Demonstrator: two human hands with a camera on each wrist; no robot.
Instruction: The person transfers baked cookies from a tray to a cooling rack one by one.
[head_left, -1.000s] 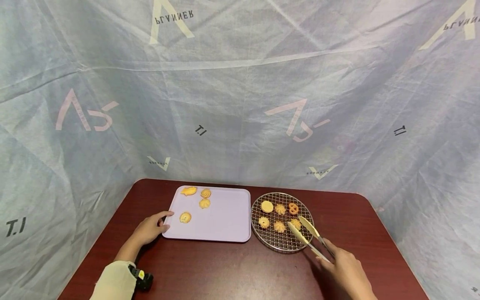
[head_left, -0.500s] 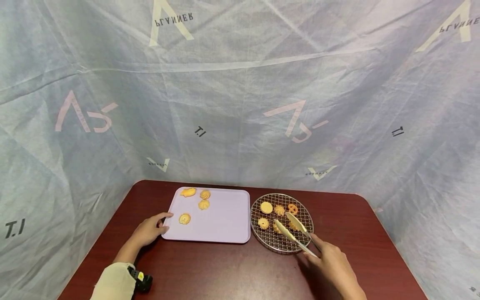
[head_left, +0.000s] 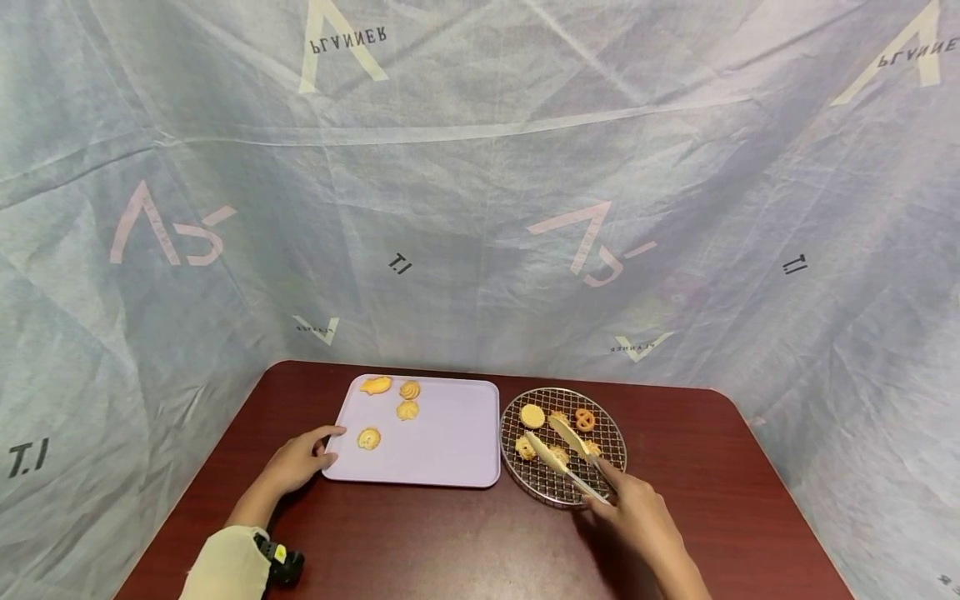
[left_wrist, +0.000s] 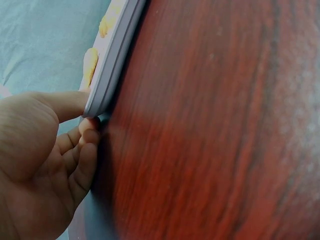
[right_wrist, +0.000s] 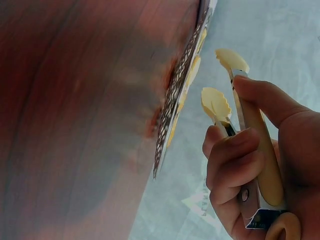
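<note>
My left hand (head_left: 296, 461) holds the left edge of a pale lilac tray (head_left: 450, 437); in the left wrist view, the thumb lies at the rim with curled fingers below. A fish-shaped cookie (head_left: 377, 385), a swirled cookie (head_left: 409, 390), a ridged cookie (head_left: 407, 410) and a round cookie (head_left: 368, 438) lie on the tray. My right hand (head_left: 637, 512) grips metal tongs (right_wrist: 267, 155) with cream scalloped tips, spread apart with nothing between them in the right wrist view. From the head view, the tips overlap cookies on a round wire rack (head_left: 558, 487), one near a flower-shaped cookie (head_left: 524, 448).
The rack stands right of the tray, bearing several cookies, among them a round pale cookie (head_left: 532, 416) and a pretzel (head_left: 585, 419). Both are on a dark red wooden table (head_left: 420, 542). Grey printed cloth (head_left: 480, 208) encloses the table's back and sides.
My right hand has moved left, carrying the spread tongs across the rack from its right side toward the left cookies. The left hand has stayed at the tray's edge.
</note>
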